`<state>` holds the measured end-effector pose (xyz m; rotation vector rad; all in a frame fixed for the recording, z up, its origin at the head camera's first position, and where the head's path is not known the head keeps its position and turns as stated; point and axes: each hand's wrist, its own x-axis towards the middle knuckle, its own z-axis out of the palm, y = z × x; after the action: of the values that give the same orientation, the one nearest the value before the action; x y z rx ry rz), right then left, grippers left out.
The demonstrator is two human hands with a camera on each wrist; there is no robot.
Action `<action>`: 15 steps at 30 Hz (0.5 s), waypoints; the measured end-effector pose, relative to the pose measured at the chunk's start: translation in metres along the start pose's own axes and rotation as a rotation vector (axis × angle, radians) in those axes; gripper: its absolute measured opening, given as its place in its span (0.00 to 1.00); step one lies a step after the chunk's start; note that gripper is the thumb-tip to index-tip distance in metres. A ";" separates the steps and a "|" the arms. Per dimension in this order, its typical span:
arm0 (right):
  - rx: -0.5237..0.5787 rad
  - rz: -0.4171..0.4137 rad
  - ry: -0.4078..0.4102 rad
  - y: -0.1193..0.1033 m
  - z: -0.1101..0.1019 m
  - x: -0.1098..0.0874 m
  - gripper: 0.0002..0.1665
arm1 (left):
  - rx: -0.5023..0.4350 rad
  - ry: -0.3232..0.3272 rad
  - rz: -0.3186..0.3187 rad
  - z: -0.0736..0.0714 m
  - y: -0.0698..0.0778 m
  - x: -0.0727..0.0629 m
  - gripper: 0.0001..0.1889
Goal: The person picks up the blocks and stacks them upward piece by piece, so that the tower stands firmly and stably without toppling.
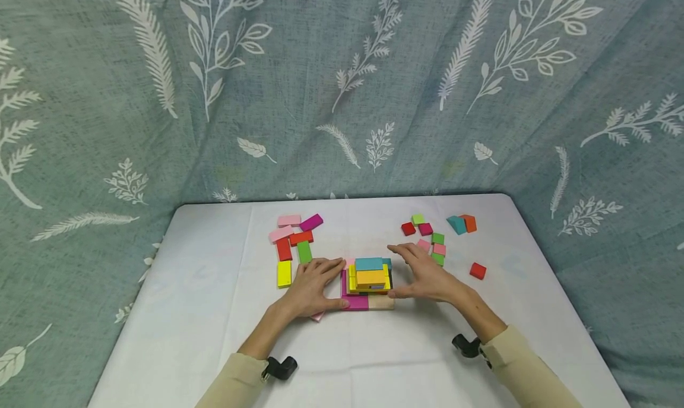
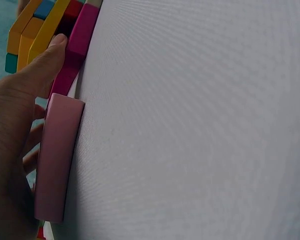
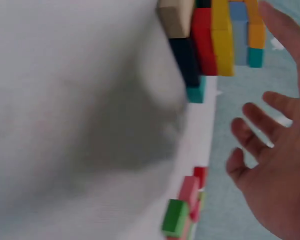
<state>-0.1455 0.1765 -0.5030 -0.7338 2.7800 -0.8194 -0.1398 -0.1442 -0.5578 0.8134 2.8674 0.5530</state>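
Observation:
A layered stack of coloured wooden blocks stands mid-table, with an orange block (image 1: 370, 278) and a teal block (image 1: 369, 263) uppermost. Its front bottom row shows a magenta block (image 1: 355, 303) and a plain wood block (image 1: 381, 303). My left hand (image 1: 312, 290) lies along the stack's left side; its thumb touches the magenta block, and the fingers reach toward the back corner. Beneath that hand sits a loose pink block (image 2: 59, 157). To the right of the stack, my right hand (image 1: 430, 278) is spread with nothing in its grasp, its thumb close to the stack's side.
Several loose rectangular blocks lie at left, among them a yellow block (image 1: 284, 274) and a green block (image 1: 304, 252). Small cubes are scattered at right, including a lone red cube (image 1: 478, 271). A patterned curtain (image 1: 299, 99) hangs behind the white table (image 1: 176, 313).

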 end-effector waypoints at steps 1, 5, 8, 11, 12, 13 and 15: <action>0.012 0.016 -0.031 0.002 0.002 0.000 0.63 | 0.001 0.000 -0.001 0.000 0.000 0.000 0.53; 0.022 0.074 -0.134 0.010 0.014 0.000 0.67 | 0.011 -0.001 -0.004 0.000 -0.001 -0.001 0.53; 0.009 0.097 -0.163 0.013 0.020 0.000 0.67 | 0.013 -0.002 -0.010 0.000 0.000 -0.001 0.53; -0.009 0.099 -0.166 0.014 0.023 0.000 0.65 | 0.006 0.005 -0.006 -0.001 0.001 -0.001 0.53; -0.013 0.093 -0.164 0.014 0.024 0.000 0.64 | 0.006 0.004 -0.007 -0.002 0.001 -0.001 0.53; -0.011 0.089 -0.162 0.015 0.024 0.000 0.64 | 0.005 0.004 -0.005 -0.002 0.001 -0.001 0.53; -0.015 0.084 -0.161 0.015 0.024 0.000 0.63 | 0.008 0.008 -0.002 -0.002 0.002 -0.001 0.53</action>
<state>-0.1451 0.1766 -0.5314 -0.6497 2.6563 -0.6920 -0.1385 -0.1436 -0.5550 0.8107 2.8788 0.5460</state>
